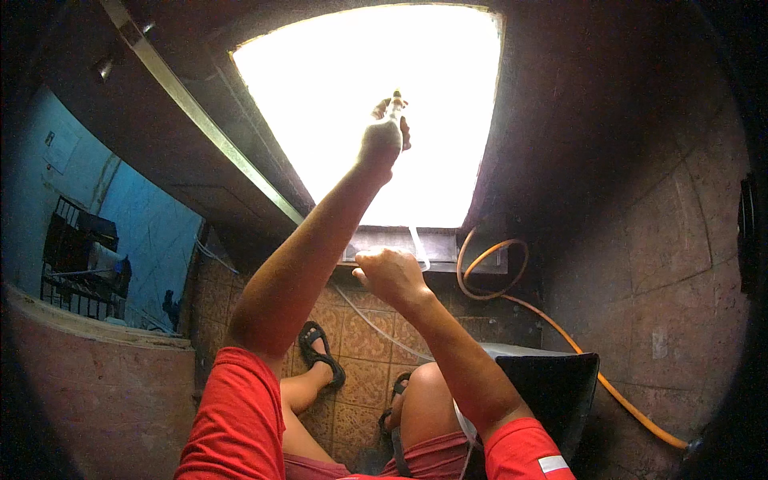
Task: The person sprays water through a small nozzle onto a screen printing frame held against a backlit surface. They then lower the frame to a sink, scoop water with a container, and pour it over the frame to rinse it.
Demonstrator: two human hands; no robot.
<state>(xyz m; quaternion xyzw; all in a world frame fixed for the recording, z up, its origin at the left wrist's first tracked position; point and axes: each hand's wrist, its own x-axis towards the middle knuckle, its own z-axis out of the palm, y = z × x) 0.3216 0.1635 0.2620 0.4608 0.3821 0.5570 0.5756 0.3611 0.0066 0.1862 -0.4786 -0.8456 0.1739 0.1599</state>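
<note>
My left hand [382,141] is raised in front of a glowing white panel [336,78], its fingers wrapped around a slim pale tool with a dark tip [396,95]. The tip points up, away from me; glare hides what kind of tool it is. Lower down, my right hand [393,273] hovers near the panel's bottom edge with the fingers curled. Its palm side is hidden, so whether it holds anything is unclear. Just behind it, a white flexible tube [418,246] hangs over the ledge [441,246] below the panel.
An orange hose [540,315] loops beside the panel and runs along the right wall [654,300]. A black box-like object [549,390] stands by my right arm. A thin white cord [384,333] crosses the tiled floor [360,342]. A metal strip [198,117] edges the dark surface at left.
</note>
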